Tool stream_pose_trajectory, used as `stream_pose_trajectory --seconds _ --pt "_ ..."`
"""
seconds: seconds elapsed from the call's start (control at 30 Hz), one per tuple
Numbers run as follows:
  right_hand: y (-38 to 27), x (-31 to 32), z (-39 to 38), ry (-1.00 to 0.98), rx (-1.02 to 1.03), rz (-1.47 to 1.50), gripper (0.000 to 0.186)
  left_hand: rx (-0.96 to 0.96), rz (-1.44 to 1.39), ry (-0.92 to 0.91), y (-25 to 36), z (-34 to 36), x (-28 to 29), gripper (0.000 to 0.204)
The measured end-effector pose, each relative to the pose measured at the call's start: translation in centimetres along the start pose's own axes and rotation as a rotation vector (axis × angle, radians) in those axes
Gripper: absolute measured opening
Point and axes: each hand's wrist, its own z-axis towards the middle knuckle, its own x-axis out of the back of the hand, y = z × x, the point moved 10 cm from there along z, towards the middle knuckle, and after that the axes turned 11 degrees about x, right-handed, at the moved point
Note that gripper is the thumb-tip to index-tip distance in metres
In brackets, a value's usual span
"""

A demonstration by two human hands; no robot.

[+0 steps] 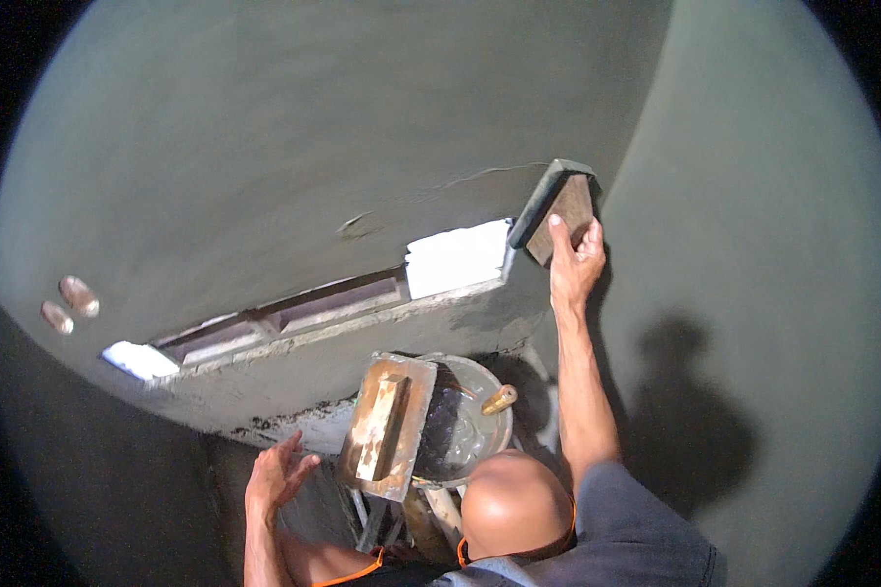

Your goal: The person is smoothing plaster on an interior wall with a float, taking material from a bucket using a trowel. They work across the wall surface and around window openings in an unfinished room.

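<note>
My right hand (578, 262) grips a hand float (570, 207) with a brown back and a thick dark-edged pad. The pad's face is turned to the grey plastered wall (362, 127), close to the corner; whether it touches is hard to tell. My left hand (279, 477) is held low with its fingers apart and nothing in them. Beside it, a rectangular steel trowel (416, 391) with a worn wooden handle lies tilted over the rim of a round bucket (504, 430). A second tool's wooden handle (499, 399) sticks up from the bucket, its blade hidden.
A long narrow opening (333, 315) with a rough ledge runs across the wall, bright at both ends. Two small oval holes (78, 295) are at the left. On the right, a smooth side wall (783, 245) carries a shadow. Pole-like pieces (423, 523) show beneath the bucket.
</note>
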Motion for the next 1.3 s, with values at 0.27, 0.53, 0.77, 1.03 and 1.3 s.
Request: stream_pose_trajectory --seconds 0.27,0.53,0.77,1.03,1.3 --pt "-18.2 -21.0 -14.0 -0.579 0.248 0.011 0.041 -0.015 -0.069 0.018 0.1 -0.7 0.8 0.077" --pt "-12.5 -13.7 -10.3 -0.398 0.073 0.077 0.040 -0.029 -0.098 0.052 0.0 -1.9 2.0 0.076" --pt "0.2 3.5 5.2 -0.037 -0.113 0.184 0.055 -0.032 -0.135 0.035 0.2 -1.5 0.9 0.076" --pt "-12.7 -12.7 -4.9 -0.366 -0.025 0.179 0.041 -0.053 -0.099 0.067 0.8 -2.1 2.2 0.072" --pt "-20.8 -18.5 -13.4 -0.671 0.758 -0.198 0.062 -0.028 -0.122 0.083 0.0 -2.6 2.7 0.071"
